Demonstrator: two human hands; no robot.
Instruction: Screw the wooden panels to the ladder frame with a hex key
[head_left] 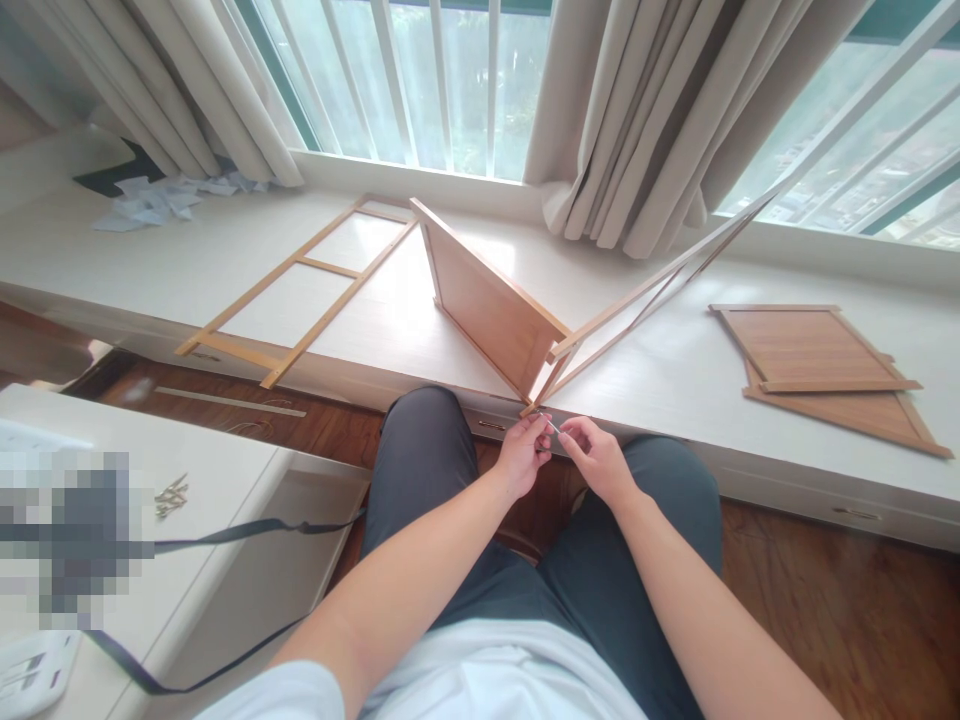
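Observation:
My left hand (523, 452) and my right hand (595, 455) meet between my knees, both pinched on a small thin metal piece (551, 425), perhaps a screw or key. They sit just below the corner of a wooden shelf panel (491, 310) that stands tilted on the white window ledge (660, 370). A slim wooden frame (660, 275) leans from that corner up towards the right curtain.
A second ladder-like wooden frame (300, 295) lies flat on the ledge at left. Two wooden panels (817, 365) are stacked at right. Loose screws (171, 495) and a black strap (247, 527) lie on a white surface at my left. Crumpled paper (161, 198) sits far left.

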